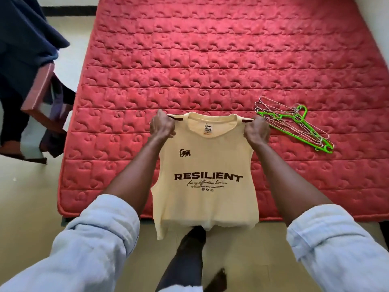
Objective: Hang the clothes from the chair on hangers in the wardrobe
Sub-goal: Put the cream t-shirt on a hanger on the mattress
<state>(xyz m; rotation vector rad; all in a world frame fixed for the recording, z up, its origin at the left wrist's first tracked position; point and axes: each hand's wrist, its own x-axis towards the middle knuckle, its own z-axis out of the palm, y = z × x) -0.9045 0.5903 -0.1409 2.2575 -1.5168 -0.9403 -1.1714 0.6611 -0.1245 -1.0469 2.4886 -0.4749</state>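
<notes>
Red quilted mattress (221,60) fills the room's middle, pale floor (27,186) around it. Cream sleeveless shirt (206,165) held up over the bed's near edge; left hand (162,128) and right hand (255,133) each clamped on a shoulder. Hangers (294,125) lie on the mattress, right. Chair (40,102) with dark clothes (23,39) stands left.

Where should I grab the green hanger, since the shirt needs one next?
Grip the green hanger by its hook, at the far end of the pile, coming from above: it lies flat on the mattress, tangled with wire hangers.
</notes>
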